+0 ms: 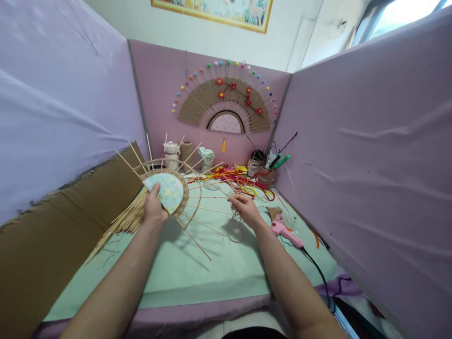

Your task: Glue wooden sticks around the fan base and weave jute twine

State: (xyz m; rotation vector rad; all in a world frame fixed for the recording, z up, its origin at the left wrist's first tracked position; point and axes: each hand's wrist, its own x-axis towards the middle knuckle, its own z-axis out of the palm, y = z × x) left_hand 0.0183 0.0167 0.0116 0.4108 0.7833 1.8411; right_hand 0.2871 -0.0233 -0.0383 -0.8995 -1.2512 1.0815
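My left hand grips an unfinished fan by its lower left edge and holds it tilted above the green mat. The fan has a pale patterned half-round centre, a woven straw band around it and thin wooden sticks radiating outward. My right hand is closed in a pinch on a thin strand of twine that runs toward the fan's sticks and loops loosely on the mat below the hand.
A pink glue gun with a black cord lies right of my right hand. Coloured wires, cups of tools and small jars stand at the back. A finished fan hangs on the purple wall. Brown cardboard leans on the left.
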